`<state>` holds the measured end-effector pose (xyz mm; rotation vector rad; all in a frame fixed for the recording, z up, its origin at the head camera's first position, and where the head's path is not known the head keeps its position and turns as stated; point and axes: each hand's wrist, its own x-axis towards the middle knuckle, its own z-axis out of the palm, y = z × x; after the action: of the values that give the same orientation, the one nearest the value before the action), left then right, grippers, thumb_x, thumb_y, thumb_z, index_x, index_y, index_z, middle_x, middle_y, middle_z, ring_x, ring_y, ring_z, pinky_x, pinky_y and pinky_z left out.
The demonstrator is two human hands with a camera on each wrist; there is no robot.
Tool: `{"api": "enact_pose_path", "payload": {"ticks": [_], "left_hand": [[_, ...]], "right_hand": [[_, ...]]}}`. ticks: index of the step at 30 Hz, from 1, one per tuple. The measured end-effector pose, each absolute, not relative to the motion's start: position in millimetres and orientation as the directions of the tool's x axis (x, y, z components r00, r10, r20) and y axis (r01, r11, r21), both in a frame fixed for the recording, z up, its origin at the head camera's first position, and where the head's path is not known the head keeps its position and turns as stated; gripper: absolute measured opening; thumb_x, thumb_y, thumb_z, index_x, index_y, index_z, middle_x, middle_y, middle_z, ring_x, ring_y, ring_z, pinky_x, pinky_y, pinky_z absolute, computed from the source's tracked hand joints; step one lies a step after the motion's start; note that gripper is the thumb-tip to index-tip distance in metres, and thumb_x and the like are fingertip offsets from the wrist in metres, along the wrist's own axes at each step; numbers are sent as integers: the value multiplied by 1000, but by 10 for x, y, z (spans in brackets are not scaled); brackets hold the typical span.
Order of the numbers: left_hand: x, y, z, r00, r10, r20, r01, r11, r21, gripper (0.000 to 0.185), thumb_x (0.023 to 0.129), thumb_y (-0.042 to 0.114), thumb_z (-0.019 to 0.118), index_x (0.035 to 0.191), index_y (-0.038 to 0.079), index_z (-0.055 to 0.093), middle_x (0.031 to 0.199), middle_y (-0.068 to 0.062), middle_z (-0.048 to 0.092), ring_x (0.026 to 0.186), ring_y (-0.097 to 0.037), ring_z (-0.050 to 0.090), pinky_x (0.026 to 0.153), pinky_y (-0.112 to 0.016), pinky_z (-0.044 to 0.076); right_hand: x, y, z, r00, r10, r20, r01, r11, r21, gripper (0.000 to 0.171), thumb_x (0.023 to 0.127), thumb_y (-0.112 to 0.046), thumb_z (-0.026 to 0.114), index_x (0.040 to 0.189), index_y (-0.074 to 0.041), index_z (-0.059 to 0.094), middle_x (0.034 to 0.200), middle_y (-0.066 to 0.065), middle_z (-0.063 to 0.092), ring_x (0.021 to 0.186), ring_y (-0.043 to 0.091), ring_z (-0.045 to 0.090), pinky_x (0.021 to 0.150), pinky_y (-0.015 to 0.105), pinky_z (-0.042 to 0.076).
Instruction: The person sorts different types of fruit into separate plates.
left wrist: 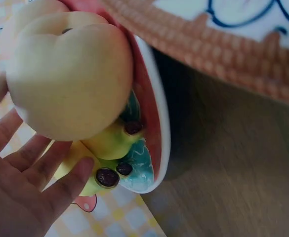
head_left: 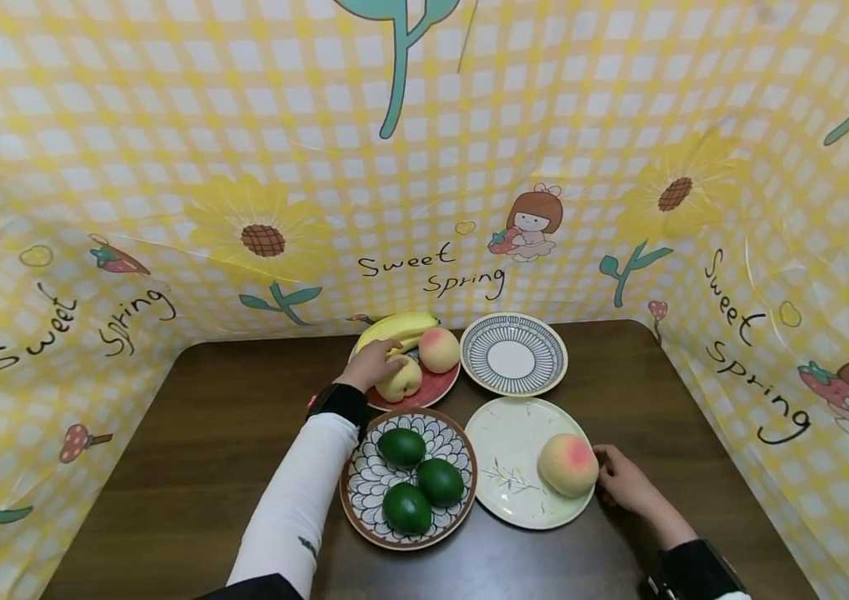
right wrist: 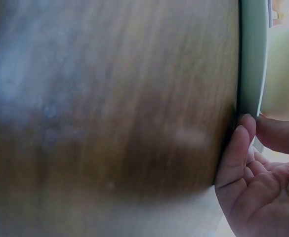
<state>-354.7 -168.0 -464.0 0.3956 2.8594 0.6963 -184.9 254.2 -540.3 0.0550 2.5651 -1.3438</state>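
My left hand [head_left: 372, 366] reaches over the red plate [head_left: 442, 392], its fingers spread beside a pale yellow peach [head_left: 403, 386]. In the left wrist view the fingers lie loosely extended between that peach [left wrist: 75, 74] and the banana stems [left wrist: 107, 177]. Bananas [head_left: 402, 327] and a second, pinker peach [head_left: 439, 350] share the plate. On the right, my right hand [head_left: 626, 482] pinches the rim of a pale green plate [head_left: 499, 433]; the right wrist view has the thumb [right wrist: 280, 136] at the rim and fingertips against the outer side. One large peach [head_left: 568, 465] sits on this plate near the hand.
A brown-rimmed patterned plate [head_left: 364, 521] with three dark green oval fruits [head_left: 407, 508] stands below my left wrist. Behind the pale green plate is a blue-striped plate [head_left: 512, 357]. Yellow checked cloth [head_left: 424, 167] walls the brown table [head_left: 207, 433] at the back and sides.
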Motion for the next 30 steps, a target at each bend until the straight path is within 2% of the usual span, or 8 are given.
{"api": "enact_pose_path", "payload": {"ticks": [9,16,24,30], "left_hand": [[-3541,-1645,-4657,-909,370,-191,200,791,578,71,97,32,66,153,-4,41,152,-27,51,139,-42,50,117,-51,41],[-3522,-1607,-4630,-872,439,-216,256,786,563,81,88,24,72,157,0,37,153,-24,51,139,-39,51,115,-50,43],[-3498,-1556,-4627,-851,458,-256,279,807,520,74,83,18,76,150,0,48,148,-21,57,135,-36,54,115,-47,43],[-3497,-1548,-4711,-859,466,-214,313,807,500,70,79,17,79,142,-1,54,140,-19,62,127,-34,58,111,-46,46]], "right_hand": [[-1891,2553,-5372,-972,-89,-217,122,598,-792,41,93,4,47,132,15,44,69,3,48,55,17,50,53,30,46],[-1903,2538,-5380,-971,-88,-224,131,588,-798,40,94,5,48,132,15,44,71,3,47,57,17,51,53,30,47],[-1904,2556,-5378,-971,-78,-227,138,591,-795,40,94,5,48,132,16,43,72,3,47,57,17,51,54,30,48],[-1880,2555,-5404,-971,-77,-227,141,580,-802,40,93,5,49,131,15,44,72,3,48,56,16,51,53,29,46]]}}
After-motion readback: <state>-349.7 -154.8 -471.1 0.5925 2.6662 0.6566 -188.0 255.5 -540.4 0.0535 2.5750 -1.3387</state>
